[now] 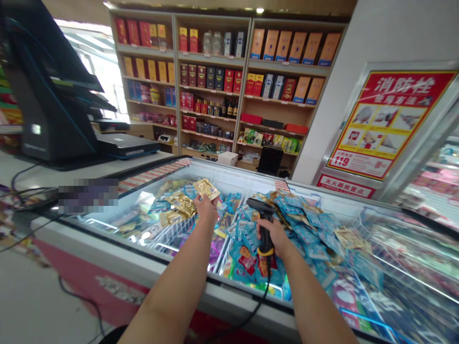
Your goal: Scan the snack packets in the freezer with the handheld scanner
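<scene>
overhead, stocked shelves point(229, 86) back a chest freezer point(150, 267) (left hand point(206, 210) pinching gold packet point(206, 188), right hand point(274, 236) gripping scanner point(263, 222)).

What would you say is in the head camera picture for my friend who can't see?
A person's left hand holds up a gold packet while the right hand grips a black barcode scanner over an open chest freezer full of blue and gold snack packets.
</scene>
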Motion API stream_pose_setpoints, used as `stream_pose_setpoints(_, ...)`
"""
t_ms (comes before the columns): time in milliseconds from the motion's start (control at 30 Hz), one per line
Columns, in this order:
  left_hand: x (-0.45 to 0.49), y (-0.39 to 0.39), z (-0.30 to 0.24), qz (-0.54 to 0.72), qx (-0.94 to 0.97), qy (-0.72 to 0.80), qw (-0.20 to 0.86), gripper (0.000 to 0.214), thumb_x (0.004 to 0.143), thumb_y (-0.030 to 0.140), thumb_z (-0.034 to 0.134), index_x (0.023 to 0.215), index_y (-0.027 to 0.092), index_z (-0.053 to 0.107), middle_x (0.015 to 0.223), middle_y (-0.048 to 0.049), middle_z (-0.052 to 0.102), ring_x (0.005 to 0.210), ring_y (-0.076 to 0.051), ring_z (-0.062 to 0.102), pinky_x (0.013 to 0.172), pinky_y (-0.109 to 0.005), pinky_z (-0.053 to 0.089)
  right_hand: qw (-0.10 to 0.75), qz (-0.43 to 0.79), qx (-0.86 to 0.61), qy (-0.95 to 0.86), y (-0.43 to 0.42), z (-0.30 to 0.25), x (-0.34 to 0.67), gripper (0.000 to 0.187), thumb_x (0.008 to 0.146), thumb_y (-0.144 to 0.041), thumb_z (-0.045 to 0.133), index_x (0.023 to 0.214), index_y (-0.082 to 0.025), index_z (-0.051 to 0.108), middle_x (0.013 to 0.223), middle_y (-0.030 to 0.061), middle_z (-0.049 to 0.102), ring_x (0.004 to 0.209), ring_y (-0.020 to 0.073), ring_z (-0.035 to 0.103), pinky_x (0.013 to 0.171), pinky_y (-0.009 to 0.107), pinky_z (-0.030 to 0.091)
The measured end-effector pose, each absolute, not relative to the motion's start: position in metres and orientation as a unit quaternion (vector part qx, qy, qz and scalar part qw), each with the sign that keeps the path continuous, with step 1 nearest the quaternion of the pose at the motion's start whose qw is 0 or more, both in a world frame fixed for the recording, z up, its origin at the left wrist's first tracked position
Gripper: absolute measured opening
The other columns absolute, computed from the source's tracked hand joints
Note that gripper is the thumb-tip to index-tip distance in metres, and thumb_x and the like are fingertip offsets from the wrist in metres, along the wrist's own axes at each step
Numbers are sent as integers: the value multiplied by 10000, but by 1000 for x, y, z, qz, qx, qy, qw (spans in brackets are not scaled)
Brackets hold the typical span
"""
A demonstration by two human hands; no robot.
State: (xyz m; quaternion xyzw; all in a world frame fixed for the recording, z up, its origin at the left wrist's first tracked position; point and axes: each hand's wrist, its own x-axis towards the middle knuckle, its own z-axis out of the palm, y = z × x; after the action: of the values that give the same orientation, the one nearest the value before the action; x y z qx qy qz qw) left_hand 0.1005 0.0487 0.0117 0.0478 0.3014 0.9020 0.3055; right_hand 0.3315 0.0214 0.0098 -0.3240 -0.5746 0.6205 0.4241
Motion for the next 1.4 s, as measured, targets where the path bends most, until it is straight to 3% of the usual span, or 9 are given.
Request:
stream_pose_setpoints(233, 84, 49, 8, 901, 72, 294, 309, 237, 851, 83, 444, 1009, 253, 490, 994, -22, 590, 899, -101, 637, 875, -281, 522, 427, 627, -325, -565, 18, 12, 331, 198, 714, -367, 666, 724, -188, 582, 485, -29, 547, 413, 110, 489, 429, 232, 374)
stream_pose_setpoints(400, 79, 55, 2, 928, 78, 266, 250, 202, 819, 56, 486, 912, 236, 498, 1021, 0, 608, 982, -77, 620, 925, -242, 488, 427, 622, -331, -567, 15, 14, 332, 227, 726, -375, 658, 669, -175, 566, 480, -27, 538, 413, 100, 478, 426, 224, 365)
stream_pose_setpoints(533, 77, 55, 2, 921, 33, 288, 260, 104, 858, 96, 485, 866, 196, 509, 981, -41, 621, 1000, -99, 627, 927, -241, 490, 422, 624, -327, -571, 15, 15, 332, 222, 722, -374, 660, 681, -178, 562, 471, -28, 539, 406, 103, 475, 426, 228, 363)
stream_pose_setpoints(733, 86, 49, 5, 895, 31, 295, 333, 179, 933, 160, 395, 1042, 136, 534, 948, -114, 650, 926, -163, 675, 864, -315, 554, 433, 627, -329, -558, 14, 15, 330, 215, 704, -367, 673, 731, -182, 566, 493, -36, 547, 410, 103, 485, 422, 226, 365)
stream_pose_setpoints(967, 85, 46, 14, 900, 6, 227, 371, 276, 892, 40, 408, 1107, 135, 551, 1101, -103, 627, 1069, -136, 622, 924, -225, 516, 425, 623, -327, -570, 14, 16, 331, 211, 725, -363, 655, 690, -181, 556, 468, -31, 539, 405, 104, 481, 424, 227, 366)
stream_pose_setpoints(1200, 88, 40, 17, 856, 27, 219, 468, 384, 937, 228, 419, 1307, 136, 457, 1364, -188, 460, 1242, -194, 511, 971, -282, 497, 427, 623, -325, -569, 16, 14, 331, 194, 728, -344, 657, 698, -172, 572, 480, -32, 543, 406, 101, 483, 432, 227, 379)
stream_pose_setpoints(1400, 102, 38, 19, 820, 52, 259, 508, 303, 935, 246, 443, 1208, 128, 504, 1350, -175, 456, 1239, -208, 511, 987, -298, 489, 424, 623, -327, -571, 17, 13, 330, 202, 730, -344, 649, 672, -174, 557, 475, -27, 547, 408, 102, 487, 430, 225, 384)
